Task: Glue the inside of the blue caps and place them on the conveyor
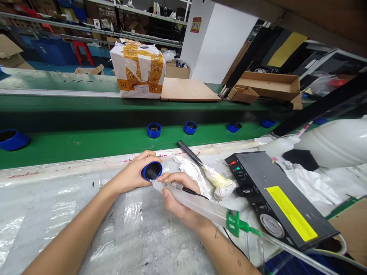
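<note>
My left hand (130, 176) is closed around a small blue ring-shaped cap (151, 170), holding it on its side with the dark opening facing me. My right hand (179, 196) grips a long translucent dispensing syringe (200, 206), its tip touching the cap's rim. A green fitting (235, 224) caps the syringe's rear end, and a thin tube runs off to the right. Both hands rest over a plastic-covered bench (86, 214).
A grey controller box (275, 198) with knobs, a gauge and a yellow label sits at right. A dark-handled brush (190, 153) lies on white rags (197, 175). Several blue caps (154, 130) sit on the green conveyor (86, 141). A taped parcel (139, 70) and cardboard boxes stand behind.
</note>
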The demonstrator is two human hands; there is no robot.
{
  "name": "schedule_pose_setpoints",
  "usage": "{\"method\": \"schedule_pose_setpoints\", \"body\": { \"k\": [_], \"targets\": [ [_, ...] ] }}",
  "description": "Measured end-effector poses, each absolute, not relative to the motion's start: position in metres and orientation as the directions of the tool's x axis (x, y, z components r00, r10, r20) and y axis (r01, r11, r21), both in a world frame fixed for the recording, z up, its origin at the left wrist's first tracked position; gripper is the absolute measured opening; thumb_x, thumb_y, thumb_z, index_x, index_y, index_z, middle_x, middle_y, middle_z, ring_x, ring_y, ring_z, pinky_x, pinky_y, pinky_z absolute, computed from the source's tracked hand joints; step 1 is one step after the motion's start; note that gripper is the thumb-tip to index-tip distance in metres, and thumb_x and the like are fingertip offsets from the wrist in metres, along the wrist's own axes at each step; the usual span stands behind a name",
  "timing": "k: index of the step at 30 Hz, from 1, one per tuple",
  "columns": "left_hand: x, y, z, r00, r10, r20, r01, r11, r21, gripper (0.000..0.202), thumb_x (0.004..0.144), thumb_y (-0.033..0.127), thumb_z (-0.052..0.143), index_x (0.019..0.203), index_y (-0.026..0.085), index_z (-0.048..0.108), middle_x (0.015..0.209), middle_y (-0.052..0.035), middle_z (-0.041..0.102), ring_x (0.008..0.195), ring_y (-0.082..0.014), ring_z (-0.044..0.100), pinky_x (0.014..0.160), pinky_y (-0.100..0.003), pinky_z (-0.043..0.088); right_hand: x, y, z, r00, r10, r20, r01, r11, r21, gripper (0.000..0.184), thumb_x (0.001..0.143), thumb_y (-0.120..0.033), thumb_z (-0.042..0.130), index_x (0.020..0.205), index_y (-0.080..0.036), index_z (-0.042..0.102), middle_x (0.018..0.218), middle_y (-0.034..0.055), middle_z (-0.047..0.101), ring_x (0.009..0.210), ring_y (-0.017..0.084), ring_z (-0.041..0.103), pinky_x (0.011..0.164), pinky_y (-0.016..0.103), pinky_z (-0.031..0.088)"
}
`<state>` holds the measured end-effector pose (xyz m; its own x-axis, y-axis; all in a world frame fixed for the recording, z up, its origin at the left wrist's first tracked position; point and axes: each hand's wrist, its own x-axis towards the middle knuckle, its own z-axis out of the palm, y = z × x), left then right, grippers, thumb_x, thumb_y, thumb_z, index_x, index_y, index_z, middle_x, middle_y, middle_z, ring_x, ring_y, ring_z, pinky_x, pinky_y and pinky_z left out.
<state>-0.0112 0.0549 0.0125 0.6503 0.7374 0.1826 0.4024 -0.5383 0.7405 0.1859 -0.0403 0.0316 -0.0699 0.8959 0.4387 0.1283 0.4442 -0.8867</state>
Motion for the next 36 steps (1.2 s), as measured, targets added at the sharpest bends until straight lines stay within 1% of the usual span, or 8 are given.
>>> {"method": "schedule_pose_setpoints", "body": {
  "k": [3,9,14,19,24,28,32,36],
  "targets": [
    [-0.011,0.0553,0.0123,0.651,0.737,0.178,0.406,-0.538,0.739,0.056,0.068,0.005,0.068,0.121,0.024,0.063,0.128,-0.0059,0.058,0.126,-0.0285,0.058,0.109,-0.041,0.048,0.186,-0.0401,0.0295,-0.078,0.903,0.422,0.119,0.428,-0.896,0.019,0.086,-0.017,0.071,0.102,-0.027,0.067,0.107,0.0031,0.082,0.097,0.019,0.079,0.081,0.028,0.064],
    [-0.0114,0.0544,0.0133,0.653,0.734,0.185,0.4,-0.542,0.739,0.046,0.077,0.013,0.071,0.121,0.024,0.063,0.128,-0.007,0.058,0.125,-0.0285,0.058,0.108,-0.041,0.049,0.1854,-0.0403,0.024,-0.085,0.909,0.408,0.07,0.414,-0.908,0.019,0.089,-0.02,0.072,0.105,-0.027,0.065,0.113,0.0032,0.08,0.109,0.02,0.076,0.088,0.031,0.062],
    [-0.0124,0.0554,0.0122,0.658,0.731,0.183,0.395,-0.542,0.741,0.044,0.08,0.019,0.074,0.123,0.025,0.062,0.129,-0.0077,0.057,0.127,-0.0289,0.057,0.11,-0.043,0.048,0.1849,-0.041,0.0263,-0.087,0.914,0.396,0.091,0.403,-0.911,0.02,0.09,-0.02,0.073,0.107,-0.028,0.065,0.114,0.0027,0.08,0.101,0.019,0.078,0.08,0.029,0.063],
    [-0.0132,0.056,0.0096,0.654,0.732,0.188,0.415,-0.556,0.72,0.045,0.081,0.017,0.072,0.124,0.026,0.062,0.13,-0.0066,0.057,0.127,-0.0279,0.058,0.11,-0.041,0.048,0.1818,-0.0413,0.0289,-0.063,0.923,0.379,0.05,0.382,-0.923,0.022,0.09,-0.019,0.073,0.107,-0.029,0.065,0.116,0.0014,0.079,0.092,0.017,0.078,0.079,0.03,0.063],
    [-0.0132,0.055,0.0115,0.659,0.725,0.2,0.404,-0.565,0.719,0.043,0.082,0.018,0.072,0.122,0.026,0.062,0.129,-0.006,0.057,0.126,-0.0268,0.058,0.109,-0.04,0.049,0.1779,-0.0414,0.0293,-0.037,0.931,0.363,0.036,0.364,-0.931,0.021,0.089,-0.02,0.072,0.105,-0.029,0.064,0.116,0.002,0.08,0.071,0.015,0.072,0.064,0.028,0.061],
    [-0.0127,0.0554,0.0129,0.669,0.715,0.205,0.392,-0.573,0.72,0.042,0.082,0.014,0.069,0.122,0.026,0.063,0.127,-0.0063,0.057,0.127,-0.0265,0.057,0.11,-0.04,0.048,0.1768,-0.0405,0.0284,-0.035,0.929,0.369,0.05,0.371,-0.927,0.019,0.09,-0.023,0.072,0.106,-0.029,0.063,0.116,0.0027,0.079,0.071,0.014,0.071,0.063,0.028,0.061],
    [-0.0125,0.0563,0.0127,0.671,0.711,0.212,0.388,-0.58,0.716,0.04,0.084,0.019,0.072,0.122,0.026,0.062,0.126,-0.0067,0.058,0.126,-0.0268,0.057,0.11,-0.04,0.048,0.177,-0.0394,0.0284,-0.021,0.927,0.375,0.065,0.375,-0.925,0.019,0.09,-0.025,0.072,0.106,-0.03,0.062,0.115,0.0024,0.079,0.075,0.016,0.073,0.062,0.028,0.06],
    [-0.0119,0.0561,0.0127,0.667,0.713,0.216,0.384,-0.578,0.72,0.037,0.086,0.022,0.072,0.121,0.025,0.063,0.126,-0.0071,0.057,0.127,-0.0268,0.057,0.109,-0.039,0.048,0.1774,-0.039,0.0271,-0.014,0.924,0.383,0.068,0.383,-0.921,0.021,0.089,-0.023,0.073,0.106,-0.03,0.063,0.116,0.0019,0.079,0.079,0.017,0.074,0.066,0.03,0.061]
  ]
}}
